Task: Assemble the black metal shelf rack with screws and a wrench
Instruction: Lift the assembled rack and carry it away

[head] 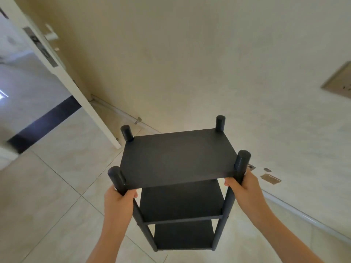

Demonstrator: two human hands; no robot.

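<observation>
While both hands (118, 202) (245, 186) clasp round posts, matte black rack (176, 158) upright.

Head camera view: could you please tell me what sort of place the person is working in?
Probably a room or hallway indoors, perhaps in a home: a glossy tiled floor, a plain cream wall with a socket plate, and a white door standing open on the left.

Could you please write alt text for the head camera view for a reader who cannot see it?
A person's left hand and right hand each grip one of the near posts of an upright black three-shelf rack over a pale tiled floor, near a cream wall.
</observation>
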